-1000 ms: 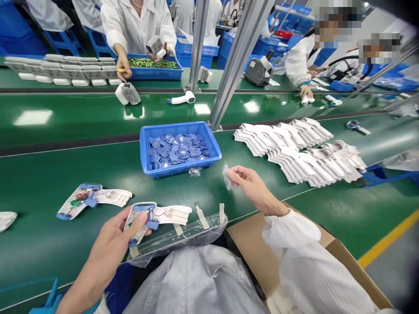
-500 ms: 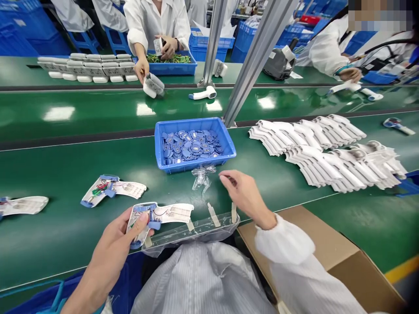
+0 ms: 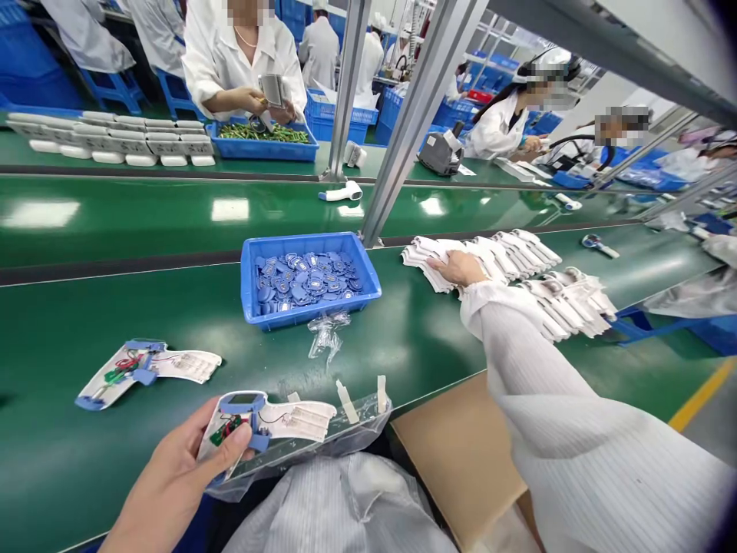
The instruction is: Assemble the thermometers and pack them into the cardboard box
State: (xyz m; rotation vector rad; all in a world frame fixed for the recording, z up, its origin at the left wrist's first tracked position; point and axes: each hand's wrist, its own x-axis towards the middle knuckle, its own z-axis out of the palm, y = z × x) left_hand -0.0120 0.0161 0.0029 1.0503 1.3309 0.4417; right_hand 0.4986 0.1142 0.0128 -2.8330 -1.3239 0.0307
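My left hand [image 3: 193, 453] holds an opened infrared thermometer half [image 3: 293, 418], its thumb pressed on the inside. Wires, a green circuit board and blue parts show in its head; the handle points right. Over the right-hand stacks, my right hand [image 3: 461, 269] closes its fingers on a white thermometer shell [image 3: 426, 253] at the near left end of the rows. Its fingertips are partly hidden among the shells. A second wired thermometer half [image 3: 138, 369] lies on the green bench, up and left of my left hand.
A blue bin [image 3: 247, 307] of blue plastic pieces stands mid-bench, with crumpled clear film [image 3: 327, 338] before it. A metal post [image 3: 403, 115] rises behind. A plastic bag [image 3: 357, 430] is taped along the bench edge, beside a cardboard box [image 3: 461, 461]. Co-workers sit across the belt.
My right hand has moved from beside the film to the white shells at the right. My left hand still holds the thermometer half. The view has turned upward and to the right.
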